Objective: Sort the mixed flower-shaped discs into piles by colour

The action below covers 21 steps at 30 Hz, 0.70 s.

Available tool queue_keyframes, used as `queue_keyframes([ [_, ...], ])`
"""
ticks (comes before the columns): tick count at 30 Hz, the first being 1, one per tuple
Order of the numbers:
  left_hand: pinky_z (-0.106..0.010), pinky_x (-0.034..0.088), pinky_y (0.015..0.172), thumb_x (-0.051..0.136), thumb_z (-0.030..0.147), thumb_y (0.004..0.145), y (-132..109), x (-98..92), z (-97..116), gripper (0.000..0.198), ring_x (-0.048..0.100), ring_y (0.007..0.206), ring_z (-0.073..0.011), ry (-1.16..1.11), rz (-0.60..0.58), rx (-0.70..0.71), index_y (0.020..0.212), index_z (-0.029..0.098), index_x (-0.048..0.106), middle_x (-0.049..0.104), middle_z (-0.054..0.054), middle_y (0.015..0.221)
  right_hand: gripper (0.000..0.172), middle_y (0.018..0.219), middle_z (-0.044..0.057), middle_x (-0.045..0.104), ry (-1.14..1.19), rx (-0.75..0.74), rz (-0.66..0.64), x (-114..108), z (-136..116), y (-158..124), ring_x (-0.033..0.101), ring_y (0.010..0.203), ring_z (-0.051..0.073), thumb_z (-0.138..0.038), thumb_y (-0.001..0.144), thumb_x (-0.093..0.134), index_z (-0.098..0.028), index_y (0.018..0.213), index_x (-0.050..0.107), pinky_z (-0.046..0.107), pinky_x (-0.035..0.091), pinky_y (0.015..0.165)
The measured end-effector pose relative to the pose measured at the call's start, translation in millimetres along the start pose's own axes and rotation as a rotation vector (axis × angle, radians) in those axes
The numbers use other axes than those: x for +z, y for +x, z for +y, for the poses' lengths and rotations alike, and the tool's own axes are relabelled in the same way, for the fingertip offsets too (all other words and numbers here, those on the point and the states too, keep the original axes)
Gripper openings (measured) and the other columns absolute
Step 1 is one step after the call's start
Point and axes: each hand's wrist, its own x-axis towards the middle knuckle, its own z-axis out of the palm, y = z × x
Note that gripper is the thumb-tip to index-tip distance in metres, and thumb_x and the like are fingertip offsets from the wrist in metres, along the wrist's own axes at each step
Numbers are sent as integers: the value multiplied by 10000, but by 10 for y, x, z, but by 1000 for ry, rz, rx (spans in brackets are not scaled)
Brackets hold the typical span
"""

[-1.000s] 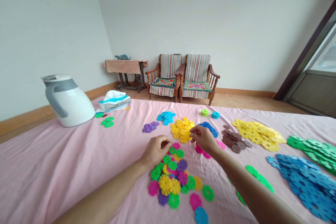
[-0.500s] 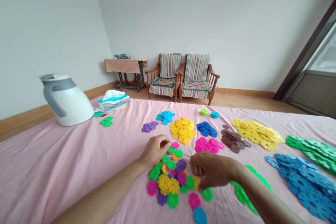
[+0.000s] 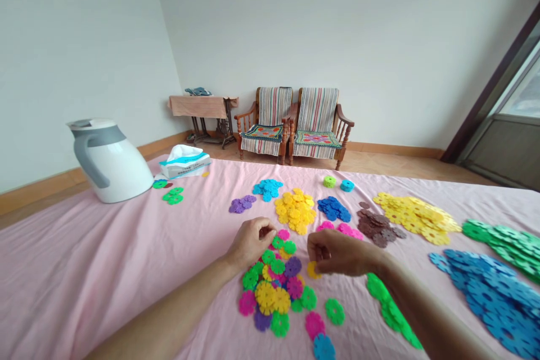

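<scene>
A pile of mixed-colour plastic snowflake discs (image 3: 274,297) lies on the pink cloth in front of me. My left hand (image 3: 252,243) rests at the pile's upper left edge, thumb and fingers pinched together; whatever they may hold is hidden. Close to its fingertips is a pink disc (image 3: 283,234). Right of the pile, my right hand (image 3: 342,253) is closed with its fingertips on a yellow snowflake disc (image 3: 313,270). A loose green disc (image 3: 334,311), a pink one (image 3: 315,324) and a blue one (image 3: 324,346) lie below that hand.
Beyond my hands are sorted heaps: purple (image 3: 242,204), yellow (image 3: 294,211), dark blue (image 3: 334,208), brown (image 3: 374,226). Larger blue (image 3: 489,287) and green (image 3: 506,244) heaps lie right. A white jug (image 3: 118,166) and tissue box (image 3: 184,163) stand left.
My right hand has moved away from me, bringing the yellow disc up beside the pile and uncovering the green disc below. My left hand has stayed at the pile's edge.
</scene>
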Motion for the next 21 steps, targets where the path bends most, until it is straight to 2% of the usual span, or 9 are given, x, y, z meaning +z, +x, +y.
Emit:
queue_keyframes([
  [3,-219,417,595,513,218,777,2,-2,4,152,587,657,-142,-1,-2,-1,732,160,647,648,-12,699,89,569,-49,528,12,53,230,-36,82,222,485,510,68,-76,645,556,-159,677,554,165,318,450],
  [6,-220,419,596,514,219,781,-2,-7,7,157,587,653,-142,-3,-4,6,746,162,657,656,-15,711,84,577,-29,552,23,108,404,-43,168,467,535,517,83,-75,668,538,-158,674,528,176,350,467],
  [10,-218,417,590,515,219,784,-11,-10,-6,161,581,641,-139,-2,-13,9,753,162,662,660,-16,711,52,605,-11,586,73,163,569,-47,257,677,605,533,104,-111,723,503,-160,725,520,183,399,485],
  [13,-217,415,591,516,219,782,-11,-6,-21,161,578,639,-137,9,-14,6,747,159,661,657,-14,703,51,632,3,605,87,188,658,-43,262,679,622,537,117,-129,742,484,-158,760,522,195,403,486],
  [15,-215,414,591,518,217,780,-3,-8,-21,159,577,638,-135,9,-5,5,737,155,658,654,-11,694,51,646,6,616,80,170,675,-10,218,610,615,533,117,-135,739,490,-158,750,535,205,404,501],
  [17,-212,414,590,515,209,778,12,-24,-12,158,576,637,-132,4,22,6,729,152,654,651,-10,686,59,629,-6,617,78,122,635,66,135,504,602,531,109,-136,730,505,-164,720,555,204,402,510],
  [20,-209,412,586,513,195,767,43,-70,-3,149,572,626,-127,15,99,-9,717,146,644,643,-9,671,80,568,-34,595,91,7,479,242,-45,317,571,520,97,-137,725,527,-177,700,591,185,385,484],
  [21,-208,411,582,512,190,762,53,-87,-7,145,569,619,-125,22,121,-17,713,144,641,641,-8,666,98,580,-29,593,80,-82,396,304,-115,255,561,538,95,-134,734,520,-176,705,604,183,379,486],
])
